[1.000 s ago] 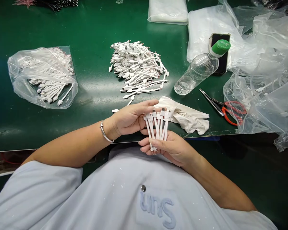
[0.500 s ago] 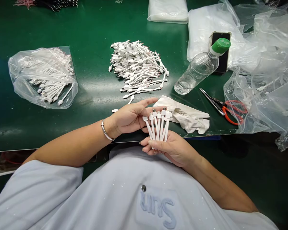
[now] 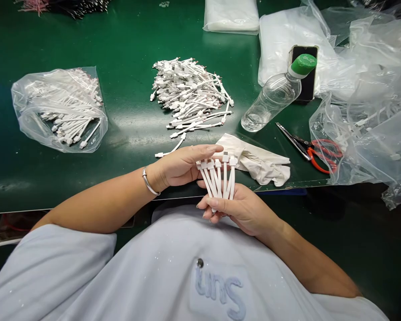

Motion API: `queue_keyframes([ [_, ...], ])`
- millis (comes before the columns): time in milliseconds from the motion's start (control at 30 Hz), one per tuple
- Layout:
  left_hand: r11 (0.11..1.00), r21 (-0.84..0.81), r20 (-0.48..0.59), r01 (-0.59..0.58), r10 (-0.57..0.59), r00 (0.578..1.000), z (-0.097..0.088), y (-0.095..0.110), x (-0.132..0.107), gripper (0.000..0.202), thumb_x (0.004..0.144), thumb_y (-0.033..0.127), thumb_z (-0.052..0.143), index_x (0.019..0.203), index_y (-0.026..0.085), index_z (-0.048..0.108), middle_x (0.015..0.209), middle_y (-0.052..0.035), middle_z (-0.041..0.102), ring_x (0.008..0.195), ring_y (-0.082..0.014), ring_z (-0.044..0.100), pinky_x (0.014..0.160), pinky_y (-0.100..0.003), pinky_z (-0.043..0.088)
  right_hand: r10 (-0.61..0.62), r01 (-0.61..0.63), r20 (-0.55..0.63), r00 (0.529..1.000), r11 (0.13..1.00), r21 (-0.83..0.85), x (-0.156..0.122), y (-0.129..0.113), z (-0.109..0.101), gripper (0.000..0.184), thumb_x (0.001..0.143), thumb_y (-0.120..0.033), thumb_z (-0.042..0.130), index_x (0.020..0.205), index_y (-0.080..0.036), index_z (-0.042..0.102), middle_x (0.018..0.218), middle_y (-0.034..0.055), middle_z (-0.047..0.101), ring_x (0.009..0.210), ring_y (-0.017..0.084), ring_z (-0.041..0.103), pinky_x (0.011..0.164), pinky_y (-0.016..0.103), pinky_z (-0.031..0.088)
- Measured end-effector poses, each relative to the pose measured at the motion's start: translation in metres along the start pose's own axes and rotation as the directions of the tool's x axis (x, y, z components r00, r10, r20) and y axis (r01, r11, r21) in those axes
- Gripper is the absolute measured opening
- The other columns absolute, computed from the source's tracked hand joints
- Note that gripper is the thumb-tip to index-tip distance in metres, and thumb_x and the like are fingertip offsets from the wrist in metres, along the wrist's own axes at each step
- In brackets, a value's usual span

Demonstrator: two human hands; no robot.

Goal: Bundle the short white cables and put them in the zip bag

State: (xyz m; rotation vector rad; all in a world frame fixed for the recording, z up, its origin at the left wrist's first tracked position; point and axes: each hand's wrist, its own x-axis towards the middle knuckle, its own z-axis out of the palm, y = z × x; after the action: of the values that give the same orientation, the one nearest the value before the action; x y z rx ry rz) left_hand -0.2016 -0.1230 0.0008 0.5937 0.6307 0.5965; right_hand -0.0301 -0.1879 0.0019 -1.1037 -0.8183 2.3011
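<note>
My right hand (image 3: 245, 210) pinches a fanned bunch of short white USB cables (image 3: 217, 183) near their lower ends, thumb in front and fingers behind. White connectors with metal tips point up and away from me. My left hand (image 3: 182, 166), with a silver bracelet at the wrist, is beside the connector ends. Its fingers are stretched out, partly behind the connectors and touching them. Some of its fingertips are hidden by the bunch. Just beyond the hands, a large pile of the same white cables (image 3: 190, 89) lies on the green table (image 3: 130, 178).
At left lies a clear bag of white cables (image 3: 70, 111). A crumpled white cloth (image 3: 260, 160) is right of my hands. Farther right are a clear bottle (image 3: 270, 100) with green cap, a phone (image 3: 309, 87), red-handled scissors (image 3: 316, 156) and plastic bags (image 3: 364, 133).
The connectors on the left side of the bunch have closed up together, and two stand apart to the right. My left fingers have shifted along the connectors; my right hand keeps its grip.
</note>
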Motion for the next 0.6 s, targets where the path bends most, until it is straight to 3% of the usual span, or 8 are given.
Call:
queue_keyframes([
  [200, 0.994, 0.107, -0.142, 0.039, -0.023, 0.99, 0.004, 0.002, 0.0, 0.029, 0.078, 0.018, 0.071, 0.104, 0.012, 0.063, 0.076, -0.0031, 0.069, 0.063, -0.0098, 0.064, 0.059, -0.02, 0.049, 0.08, -0.078, 0.05, 0.996, 0.996, -0.047, 0.0, -0.001, 0.002, 0.046, 0.074, -0.025, 0.076, 0.115, -0.01, 0.061, 0.08, 0.0053, 0.072, 0.063, 0.011, 0.067, 0.055, 0.02, 0.053],
  [500, 0.971, 0.23, -0.136, 0.065, -0.035, 0.99, 0.0, 0.003, 0.0, 0.035, 0.078, 0.023, 0.069, 0.111, 0.014, 0.062, 0.086, -0.0082, 0.072, 0.071, -0.0157, 0.068, 0.068, -0.028, 0.052, 0.108, -0.099, 0.078, 0.991, 0.99, -0.104, 0.005, 0.006, 0.002, 0.046, 0.072, -0.03, 0.077, 0.111, -0.01, 0.063, 0.08, 0.0049, 0.071, 0.063, 0.011, 0.064, 0.054, 0.021, 0.051],
  [533, 0.962, 0.27, -0.145, 0.047, -0.008, 0.989, 0.001, 0.003, -0.001, 0.034, 0.079, 0.027, 0.068, 0.111, 0.014, 0.062, 0.09, -0.0095, 0.072, 0.075, -0.0175, 0.068, 0.071, -0.03, 0.053, 0.108, -0.099, 0.081, 0.991, 0.989, -0.109, 0.006, 0.007, 0.001, 0.047, 0.071, -0.032, 0.078, 0.111, -0.011, 0.062, 0.079, 0.0047, 0.07, 0.063, 0.011, 0.064, 0.054, 0.021, 0.05],
  [600, 0.89, 0.447, -0.154, -0.091, 0.177, 0.972, 0.004, 0.003, -0.005, 0.036, 0.081, 0.036, 0.065, 0.111, 0.015, 0.063, 0.103, -0.0129, 0.07, 0.091, -0.0221, 0.067, 0.082, -0.037, 0.052, 0.109, -0.098, 0.082, 0.991, 0.986, -0.137, 0.005, 0.009, -0.001, 0.046, 0.072, -0.038, 0.076, 0.107, -0.012, 0.062, 0.073, 0.0025, 0.067, 0.058, 0.01, 0.06, 0.052, 0.021, 0.048],
])
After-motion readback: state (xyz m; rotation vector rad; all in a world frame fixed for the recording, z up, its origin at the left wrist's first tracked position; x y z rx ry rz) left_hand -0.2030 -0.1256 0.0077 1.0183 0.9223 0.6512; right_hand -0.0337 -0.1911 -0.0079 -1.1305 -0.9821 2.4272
